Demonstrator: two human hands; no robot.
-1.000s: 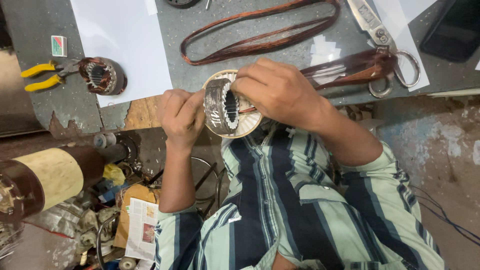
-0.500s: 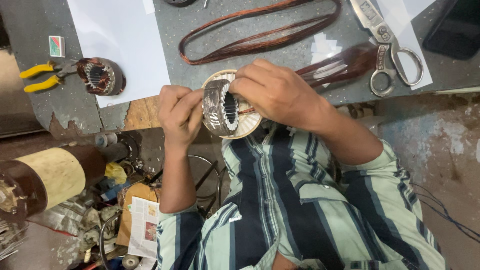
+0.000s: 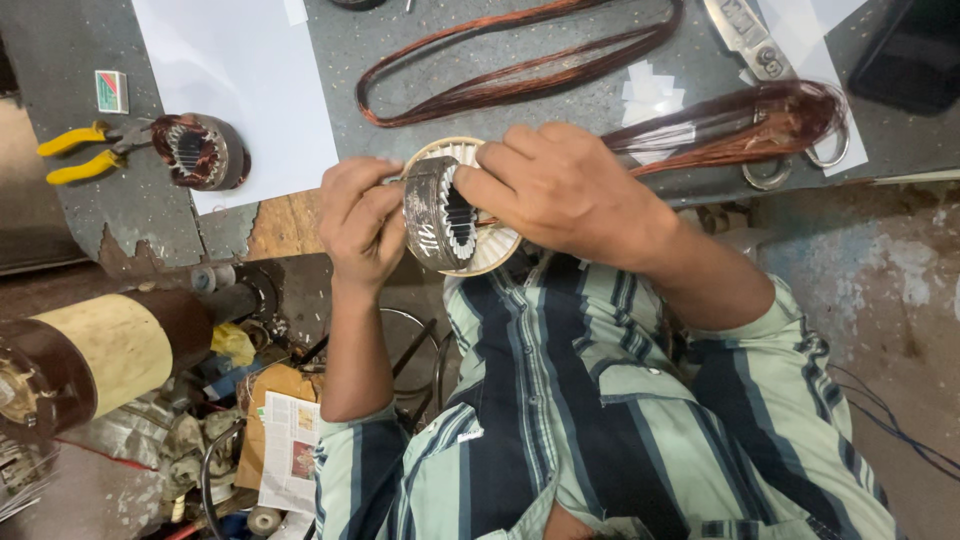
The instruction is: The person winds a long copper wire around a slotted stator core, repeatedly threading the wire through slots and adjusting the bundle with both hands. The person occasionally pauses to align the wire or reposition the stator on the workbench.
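Observation:
My left hand (image 3: 362, 225) grips the outer side of a dark metal stator ring (image 3: 432, 215), held on edge just off the table's front edge. My right hand (image 3: 565, 190) covers the ring's right side, its fingertips at the inner slots, which are lined with white paper. A round tan rim (image 3: 497, 257) shows behind the ring. What my right fingers pinch is hidden.
On the grey table (image 3: 60, 60) lie a second stator (image 3: 200, 152), yellow-handled pliers (image 3: 75, 152), a white sheet (image 3: 240, 70), two copper wire coils (image 3: 520, 60) (image 3: 740, 125), scissors (image 3: 745, 35) and paper slips (image 3: 650, 90). A large brown-and-tan cylinder (image 3: 95, 355) sits lower left amid clutter.
Both hands stay on the stator ring, with only small finger shifts of my right hand at the slots. The view drifts slightly.

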